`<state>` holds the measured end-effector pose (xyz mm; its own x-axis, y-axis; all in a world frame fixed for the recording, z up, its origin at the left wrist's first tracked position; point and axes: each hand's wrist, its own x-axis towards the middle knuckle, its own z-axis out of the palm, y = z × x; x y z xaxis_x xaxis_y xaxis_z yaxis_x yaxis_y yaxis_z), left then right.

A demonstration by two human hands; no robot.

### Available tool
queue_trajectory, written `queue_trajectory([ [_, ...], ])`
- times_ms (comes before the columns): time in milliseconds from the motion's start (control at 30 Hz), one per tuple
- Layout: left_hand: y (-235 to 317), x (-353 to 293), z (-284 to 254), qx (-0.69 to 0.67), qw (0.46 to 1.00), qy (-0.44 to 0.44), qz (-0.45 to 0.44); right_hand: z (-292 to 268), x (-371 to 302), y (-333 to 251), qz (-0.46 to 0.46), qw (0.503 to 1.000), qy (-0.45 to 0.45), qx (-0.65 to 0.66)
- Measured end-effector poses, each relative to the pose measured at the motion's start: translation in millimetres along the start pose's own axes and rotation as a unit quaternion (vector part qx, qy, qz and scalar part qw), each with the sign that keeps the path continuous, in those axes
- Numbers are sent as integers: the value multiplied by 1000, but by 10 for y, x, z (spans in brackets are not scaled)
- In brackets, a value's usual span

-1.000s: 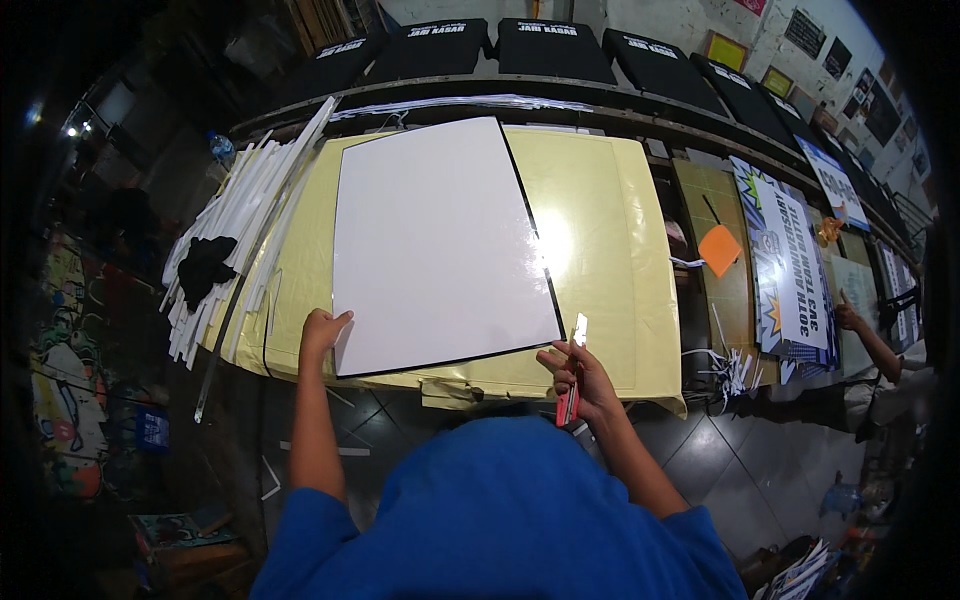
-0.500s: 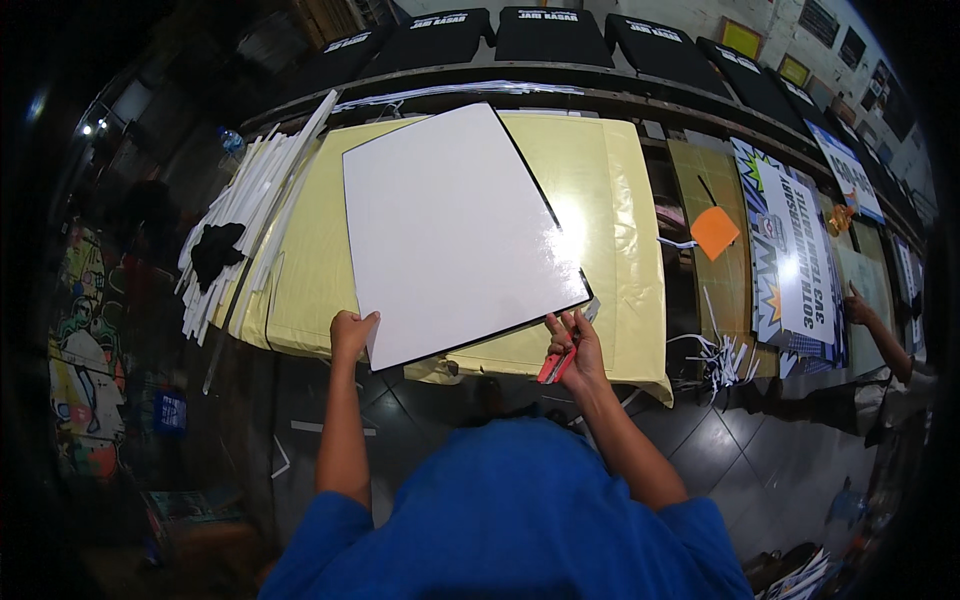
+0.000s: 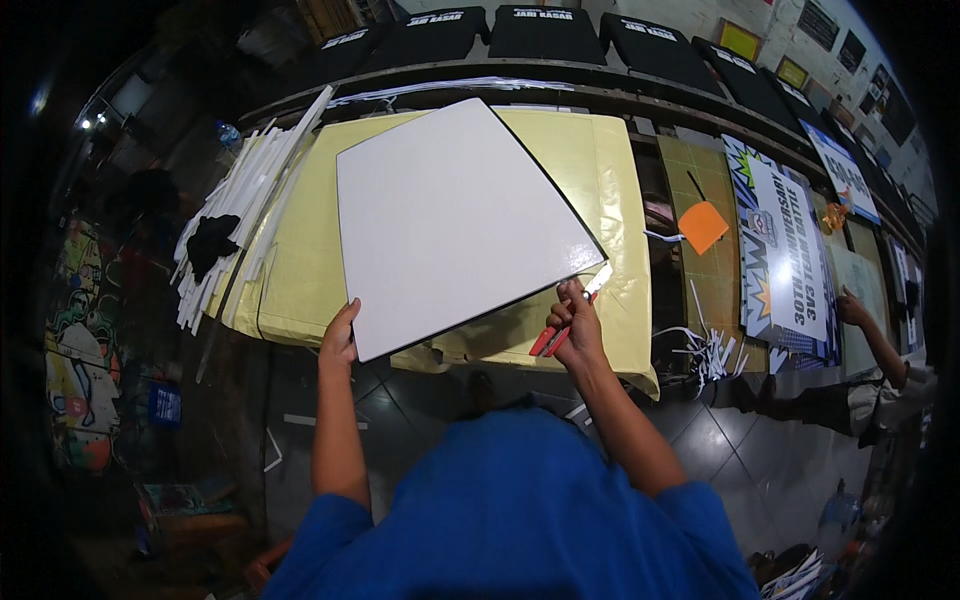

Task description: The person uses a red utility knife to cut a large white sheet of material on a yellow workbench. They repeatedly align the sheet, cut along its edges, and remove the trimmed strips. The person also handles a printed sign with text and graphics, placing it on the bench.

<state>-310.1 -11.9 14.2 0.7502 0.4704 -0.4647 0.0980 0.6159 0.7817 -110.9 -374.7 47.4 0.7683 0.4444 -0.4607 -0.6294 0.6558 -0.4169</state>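
A large white board (image 3: 455, 225) with thin black edging is tilted above the yellow-covered table (image 3: 290, 290). My left hand (image 3: 340, 335) is closed on its near left corner, thumb along the side edge. My right hand (image 3: 578, 330) is wrapped round a pair of red-handled shears (image 3: 550, 341), whose pale metal head points up past the board's near right corner. The fingertips of that hand are close by the near edge; whether they touch the board I cannot tell.
Long white strips (image 3: 250, 210) with a black cloth (image 3: 212, 247) on them lie at the table's left. To the right are an orange piece (image 3: 703, 227), white offcuts (image 3: 712, 352) and printed boards (image 3: 785, 255). Another person's hand (image 3: 853, 308) is at far right. Black shirts (image 3: 545, 35) lie behind.
The board's near right corner has swung up and away, tilting it more. My right hand has turned the shears so their metal head shows. My left hand has shifted slightly.
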Motion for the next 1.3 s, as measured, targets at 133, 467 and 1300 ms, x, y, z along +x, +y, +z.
queue_trajectory([
  [133, -192, -205, 280, -35, 998, -19, 44, -19, 59, -86, -36, 999, 0, 12],
  [467, -977, -1089, 879, -209, 970, 24, 120, 216, -105, -406, -71, 995, -58, -45],
  [1300, 302, 1096, 1112, 711, 610, -9, 350, -256, -359, -192, -117, 907, 67, -399],
])
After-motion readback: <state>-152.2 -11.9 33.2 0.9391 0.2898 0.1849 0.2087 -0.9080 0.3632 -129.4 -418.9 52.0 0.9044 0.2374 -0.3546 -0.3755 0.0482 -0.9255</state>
